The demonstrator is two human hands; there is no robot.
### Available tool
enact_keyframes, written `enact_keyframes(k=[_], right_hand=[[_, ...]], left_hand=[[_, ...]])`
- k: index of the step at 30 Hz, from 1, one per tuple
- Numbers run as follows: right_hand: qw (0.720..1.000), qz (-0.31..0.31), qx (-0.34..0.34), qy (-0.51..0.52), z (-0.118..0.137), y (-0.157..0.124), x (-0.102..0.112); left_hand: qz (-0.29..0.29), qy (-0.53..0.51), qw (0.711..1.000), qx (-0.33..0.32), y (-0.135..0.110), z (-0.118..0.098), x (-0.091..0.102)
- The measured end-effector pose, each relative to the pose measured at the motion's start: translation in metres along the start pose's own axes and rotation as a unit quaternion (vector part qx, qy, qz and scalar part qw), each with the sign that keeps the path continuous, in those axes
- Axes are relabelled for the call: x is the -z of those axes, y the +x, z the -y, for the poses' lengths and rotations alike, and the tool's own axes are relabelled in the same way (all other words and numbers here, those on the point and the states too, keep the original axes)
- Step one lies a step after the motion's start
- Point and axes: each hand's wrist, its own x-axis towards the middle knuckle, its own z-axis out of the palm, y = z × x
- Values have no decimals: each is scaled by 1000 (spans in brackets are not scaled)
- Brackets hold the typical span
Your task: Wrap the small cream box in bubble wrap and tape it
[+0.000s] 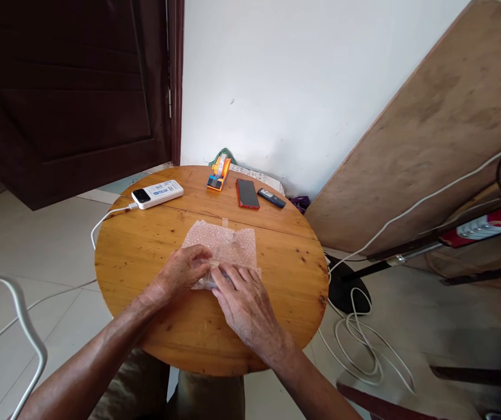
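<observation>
A sheet of bubble wrap [219, 239] lies on the round wooden table, its near edge folded over into a bundle. Whatever the fold contains is mostly hidden under my fingers. At the left end of the fold, my left hand [184, 268] is closed, its curled fingers and thumb on the wrap. My right hand [248, 303] wraps its fingers over the top of the folded part and presses it down, with the thumb on the near side. A short strip of clear tape [224, 223] shows at the sheet's far edge.
On the table [145, 274] stand an orange tape dispenser [219, 173], a white power bank [157, 193] with a cable, a red-edged smartphone [247, 193] and a dark handset [271, 197]. A white cable [355, 338] coils on the floor at right, near a black fan base [349, 286].
</observation>
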Motion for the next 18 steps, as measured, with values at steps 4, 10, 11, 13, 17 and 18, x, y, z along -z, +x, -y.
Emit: enact_keyframes(k=[4, 10, 11, 13, 17, 18], right_hand=[[999, 28, 11, -36, -2, 4, 0], [996, 52, 18, -74, 0, 11, 1], [995, 56, 21, -78, 1, 12, 2], [994, 59, 29, -84, 1, 14, 4], [993, 56, 40, -94, 0, 16, 5], [993, 56, 41, -97, 0, 16, 5]], left_hand=[[-24, 59, 998, 19, -15, 6, 20], [-62, 209, 972, 86, -19, 14, 14], [-74, 231, 967, 82, -19, 14, 12], [-103, 267, 954, 84, -21, 13, 11], [-114, 269, 945, 146, -29, 8, 21], [-107, 257, 946, 164, -30, 7, 23]])
